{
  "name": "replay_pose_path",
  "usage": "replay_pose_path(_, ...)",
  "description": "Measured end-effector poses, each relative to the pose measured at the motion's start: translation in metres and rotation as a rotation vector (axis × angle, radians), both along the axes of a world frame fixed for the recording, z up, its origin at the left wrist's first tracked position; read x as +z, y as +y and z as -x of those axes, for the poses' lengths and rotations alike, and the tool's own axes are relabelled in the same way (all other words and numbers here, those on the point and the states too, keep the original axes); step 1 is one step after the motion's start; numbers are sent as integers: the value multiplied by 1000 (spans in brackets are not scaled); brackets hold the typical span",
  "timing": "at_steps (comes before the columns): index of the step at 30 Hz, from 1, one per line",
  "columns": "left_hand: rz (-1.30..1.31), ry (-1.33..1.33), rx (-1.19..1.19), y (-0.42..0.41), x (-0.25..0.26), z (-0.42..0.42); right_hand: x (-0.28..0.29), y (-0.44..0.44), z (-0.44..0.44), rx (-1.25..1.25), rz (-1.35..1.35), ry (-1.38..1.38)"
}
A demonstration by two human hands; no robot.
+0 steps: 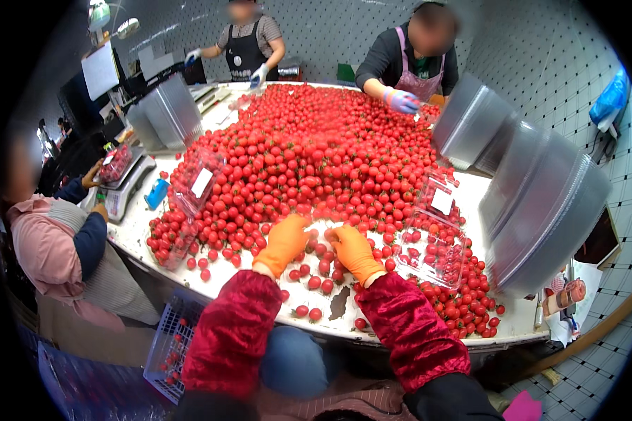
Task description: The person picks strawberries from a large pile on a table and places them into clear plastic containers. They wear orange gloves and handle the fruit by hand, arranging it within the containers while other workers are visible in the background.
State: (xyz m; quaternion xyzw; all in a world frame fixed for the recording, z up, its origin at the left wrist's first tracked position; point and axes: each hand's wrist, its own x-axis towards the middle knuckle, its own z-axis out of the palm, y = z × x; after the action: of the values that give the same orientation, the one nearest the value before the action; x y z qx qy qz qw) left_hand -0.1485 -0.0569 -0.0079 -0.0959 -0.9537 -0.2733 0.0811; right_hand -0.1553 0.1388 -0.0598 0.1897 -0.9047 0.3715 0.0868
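Both my hands wear orange gloves and reach to the near edge of a large heap of red cherry tomatoes [305,158] on a white table [237,284]. My left hand [285,242] rests at the front of the heap, its fingertips among the tomatoes. Just across a small gap, my right hand [353,250] has its fingers bent inward toward the left one. Whether either hand grips a tomato is hard to make out. Several loose tomatoes [321,271] lie between my wrists. An open clear plastic clamshell box [434,252] sits on tomatoes right of my right hand.
Another clear clamshell [194,184] lies at the left. Stacked clear boxes stand right [545,210] and far left [166,113]. A person [79,252] handles a filled box on a scale [121,189]. Two people work across the table. A blue basket [171,342] sits below the left edge.
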Motion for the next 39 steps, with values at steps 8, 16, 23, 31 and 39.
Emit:
replay_pose_path(8, -941, -574, -25, 38, 22, -29, 40, -4, -22, 10, 586, -46)
replay_pose_path(16, -1008, -676, -29, 28, 20, -42, 58, 14, -43, 201, 670, -279)
replay_pose_path(23, -1087, -164, 110, 68, 41, -64, 40, 13, -43, -71, 1616, -671)
replay_pose_path(31, -509, 557, 33, 111, 21, -75, 58, -9, -73, 382, 1970, -906)
replay_pose_path(39, -515, 732, 60, 125, 49, -90, 46, 19, -62, 342, 2273, -957)
